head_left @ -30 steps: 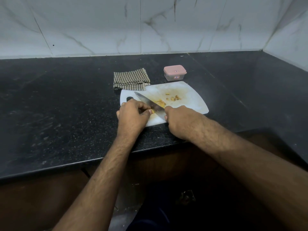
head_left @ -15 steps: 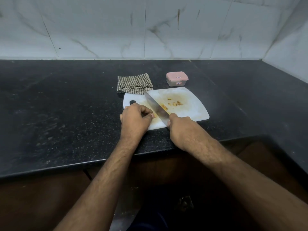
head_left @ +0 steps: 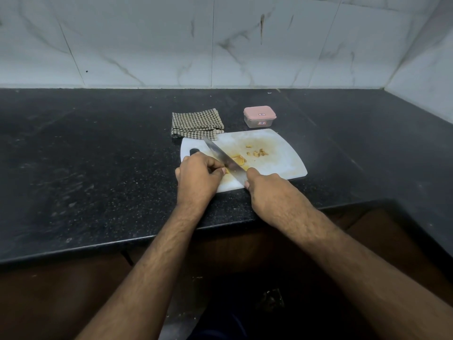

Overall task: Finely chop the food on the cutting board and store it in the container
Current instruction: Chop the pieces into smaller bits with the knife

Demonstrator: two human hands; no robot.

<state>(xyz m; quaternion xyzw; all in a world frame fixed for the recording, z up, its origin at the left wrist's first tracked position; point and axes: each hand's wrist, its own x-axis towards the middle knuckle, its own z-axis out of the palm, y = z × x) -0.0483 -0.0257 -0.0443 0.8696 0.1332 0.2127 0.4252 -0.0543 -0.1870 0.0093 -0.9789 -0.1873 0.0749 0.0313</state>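
While my left hand (head_left: 196,176) pinches the food (head_left: 236,160) with curled fingers (head_left: 215,169) and my right hand (head_left: 267,190) grips the knife (head_left: 224,155), I judge thin, even slices, fingertips tucked back, best.

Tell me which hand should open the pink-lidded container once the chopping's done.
Left, probably. The right hand grips the knife, while the left hand only steadies the yellow food and frees sooner. The container sits shut beyond the cutting board.
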